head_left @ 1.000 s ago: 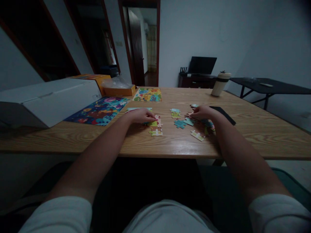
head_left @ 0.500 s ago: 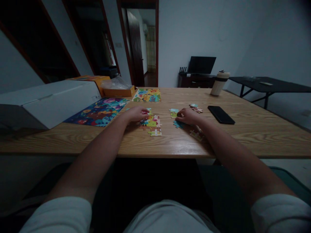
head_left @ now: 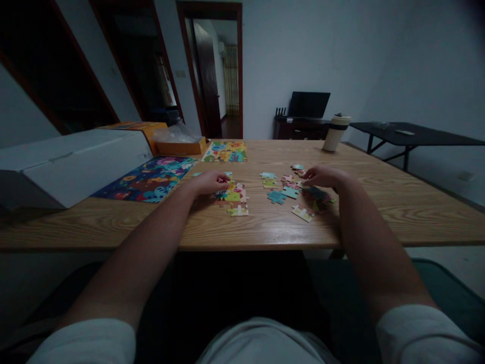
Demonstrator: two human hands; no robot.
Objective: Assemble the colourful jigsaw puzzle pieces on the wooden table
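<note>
My left hand [head_left: 208, 182] rests at the left edge of a partly joined jigsaw puzzle [head_left: 237, 193], its fingers curled down on a reddish puzzle piece [head_left: 223, 181]. Shadow and fingers hide most of that piece. Over the loose pieces at right, my right hand [head_left: 325, 176] reaches with thumb and fingers a little apart, fingertips by a pink piece [head_left: 288, 178]. No piece shows in its grip. Near it lie teal pieces [head_left: 277, 196], a pale blue piece [head_left: 291, 192], a green and blue pair [head_left: 269, 180] and a cream piece [head_left: 302, 213]. Dark, shadowed pieces [head_left: 317, 194] sit under the right palm.
Two finished puzzles, a dark blue one [head_left: 151, 178] and a yellow one [head_left: 225, 151], lie at left and back. A white box [head_left: 71, 162] and an orange tray [head_left: 182, 147] with plastic wrap stand left. A lidded cup [head_left: 335, 134] is at back right.
My right hand has moved right, off the green and teal pieces, uncovering them. It now hides the phone's former spot. My left hand has stayed about the same.
</note>
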